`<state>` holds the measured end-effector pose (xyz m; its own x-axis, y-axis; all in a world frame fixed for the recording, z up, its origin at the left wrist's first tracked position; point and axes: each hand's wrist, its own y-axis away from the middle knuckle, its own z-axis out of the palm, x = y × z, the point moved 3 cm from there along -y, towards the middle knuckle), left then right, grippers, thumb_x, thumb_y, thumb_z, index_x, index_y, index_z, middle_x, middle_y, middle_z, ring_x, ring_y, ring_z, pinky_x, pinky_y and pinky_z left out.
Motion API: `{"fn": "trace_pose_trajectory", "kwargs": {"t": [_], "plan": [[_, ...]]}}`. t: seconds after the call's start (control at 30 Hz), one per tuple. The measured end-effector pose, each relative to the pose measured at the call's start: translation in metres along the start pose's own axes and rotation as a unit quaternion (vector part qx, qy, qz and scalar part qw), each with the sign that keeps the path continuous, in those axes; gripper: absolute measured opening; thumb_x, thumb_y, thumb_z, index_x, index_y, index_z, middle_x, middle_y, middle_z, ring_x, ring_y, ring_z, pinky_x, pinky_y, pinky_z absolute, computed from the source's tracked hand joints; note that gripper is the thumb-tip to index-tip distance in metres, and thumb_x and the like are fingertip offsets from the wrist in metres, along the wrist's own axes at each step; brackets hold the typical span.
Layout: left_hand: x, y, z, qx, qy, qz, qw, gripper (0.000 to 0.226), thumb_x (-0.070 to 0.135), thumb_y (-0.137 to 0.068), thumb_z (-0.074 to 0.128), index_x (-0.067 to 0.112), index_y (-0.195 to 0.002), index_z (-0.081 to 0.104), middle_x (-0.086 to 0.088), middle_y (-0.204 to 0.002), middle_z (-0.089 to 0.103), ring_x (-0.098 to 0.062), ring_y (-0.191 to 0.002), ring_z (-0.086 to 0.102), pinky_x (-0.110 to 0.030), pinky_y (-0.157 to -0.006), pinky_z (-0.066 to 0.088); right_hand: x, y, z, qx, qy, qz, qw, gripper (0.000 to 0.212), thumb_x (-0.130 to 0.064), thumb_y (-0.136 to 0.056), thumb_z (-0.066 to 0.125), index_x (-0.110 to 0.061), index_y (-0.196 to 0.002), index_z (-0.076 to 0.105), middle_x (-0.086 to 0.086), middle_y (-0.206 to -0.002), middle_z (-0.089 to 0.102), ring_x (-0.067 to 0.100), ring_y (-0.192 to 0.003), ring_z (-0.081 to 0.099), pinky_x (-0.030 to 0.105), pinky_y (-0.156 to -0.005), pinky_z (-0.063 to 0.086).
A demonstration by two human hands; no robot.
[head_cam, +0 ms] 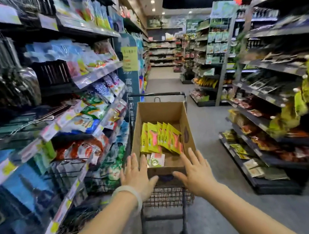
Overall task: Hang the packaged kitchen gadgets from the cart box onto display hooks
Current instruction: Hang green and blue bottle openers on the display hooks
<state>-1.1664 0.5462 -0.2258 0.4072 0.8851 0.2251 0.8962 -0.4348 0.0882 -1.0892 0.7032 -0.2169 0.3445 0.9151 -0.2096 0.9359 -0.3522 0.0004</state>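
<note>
An open cardboard box (160, 110) rides on a wire cart (167, 196) in the aisle ahead of me. Inside stand several yellow-green packages with pink gadgets (160, 137), leaning in a row, and one pale package (155, 160) lies flat on the box floor in front of them. My left hand (136, 174), with a pale bangle on the wrist, rests flat against the near left corner of the box, fingers spread. My right hand (195, 171) lies flat on the near right corner, fingers apart too. Neither hand holds a package.
Shelving with hanging packaged goods (84, 109) runs close along the left of the cart. Across the aisle on the right stand more shelves (265, 124) with their base jutting onto the floor. The grey floor (207, 122) stretches ahead past the cart.
</note>
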Motion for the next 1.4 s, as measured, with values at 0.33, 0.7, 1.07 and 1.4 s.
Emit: {"fn": "trace_pose_trajectory", "kwargs": {"t": [0.33, 0.7, 1.07, 1.4], "plan": [[-0.011, -0.181, -0.001, -0.045, 0.007, 0.008, 0.999, 0.077, 0.053, -0.095, 0.03, 0.019, -0.147, -0.014, -0.008, -0.155, -0.024, -0.023, -0.143, -0.022, -0.046, -0.117, -0.002, 0.003, -0.191, 0.027, -0.027, -0.008, -0.009, 1.0, 0.074, -0.06, -0.092, 0.03, -0.024, -0.15, 0.0, 0.007, -0.159, -0.006, 0.028, -0.146, -0.007, 0.043, -0.12, 0.003], [-0.029, -0.304, 0.085, -0.151, 0.135, -0.036, 0.978, 0.07, 0.043, -0.097, 0.036, 0.016, -0.149, -0.001, -0.006, -0.158, -0.01, -0.021, -0.146, -0.009, -0.035, -0.119, 0.007, 0.044, -0.344, 0.168, -0.214, -0.151, 0.058, 0.963, 0.067, -0.036, -0.088, 0.057, -0.017, -0.144, 0.026, 0.008, -0.144, 0.042, 0.029, -0.128, 0.043, 0.036, -0.102, 0.04], [-0.029, -0.378, 0.148, -0.19, 0.222, -0.108, 0.95, 0.063, 0.032, -0.095, 0.047, 0.016, -0.147, 0.016, -0.004, -0.156, 0.015, -0.017, -0.143, 0.015, -0.02, -0.109, 0.017, 0.071, -0.41, 0.293, -0.259, -0.241, 0.214, 0.911, 0.119, -0.05, -0.066, 0.077, -0.012, -0.147, -0.001, 0.015, -0.135, 0.048, 0.033, -0.119, 0.052, 0.04, -0.091, 0.046], [-0.029, -0.388, 0.149, -0.254, 0.247, -0.15, 0.923, 0.052, 0.038, -0.095, 0.044, 0.014, -0.14, 0.031, -0.006, -0.145, 0.038, -0.02, -0.134, 0.034, -0.024, -0.098, 0.031, 0.093, -0.395, 0.296, -0.21, -0.476, 0.319, 0.792, 0.031, 0.001, -0.073, 0.075, -0.004, -0.099, 0.058, 0.014, -0.106, 0.068, 0.021, -0.078, 0.065, 0.028, -0.067, 0.054]]}}
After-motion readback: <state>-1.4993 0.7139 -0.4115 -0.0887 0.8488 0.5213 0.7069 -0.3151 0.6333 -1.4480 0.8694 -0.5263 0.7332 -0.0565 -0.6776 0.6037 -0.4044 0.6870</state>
